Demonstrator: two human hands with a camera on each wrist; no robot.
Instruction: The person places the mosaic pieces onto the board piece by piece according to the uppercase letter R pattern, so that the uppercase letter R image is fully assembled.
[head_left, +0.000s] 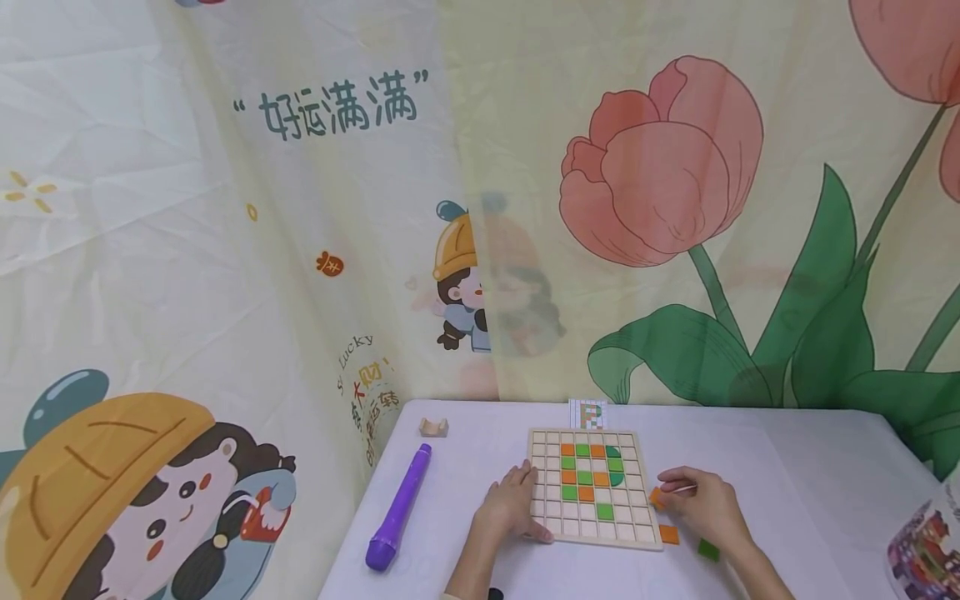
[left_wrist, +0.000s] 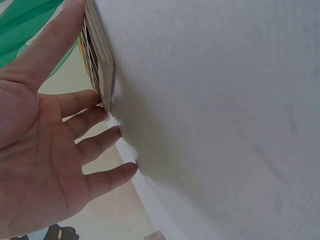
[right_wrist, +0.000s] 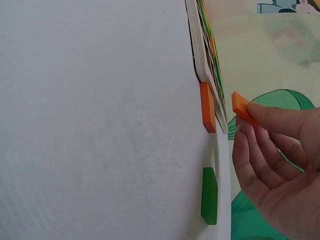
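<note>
A wooden grid board [head_left: 630, 531] lies on the white table, with orange and green tiles in several of its squares, two green ones with rounded corners. My left hand [head_left: 510, 504] rests along the board's left edge, its fingers extended and spread in the left wrist view. Beside the right edge, my right hand [head_left: 701, 500] pinches an orange square tile [right_wrist: 240, 103] between thumb and fingers, raised above the table. A second orange tile [head_left: 669, 534] lies against the board's lower right corner. Nearer me is a green tile [head_left: 708, 548], partly behind the right wrist in the head view.
Behind the board lies a card [head_left: 588, 414] printed with a coloured grid pattern. A purple microphone-shaped stick [head_left: 401, 504] and a small notched wooden piece [head_left: 433, 427] are on the left. A colourfully printed container [head_left: 926, 542] stands at the right edge. Printed curtains [head_left: 525, 167] hang behind.
</note>
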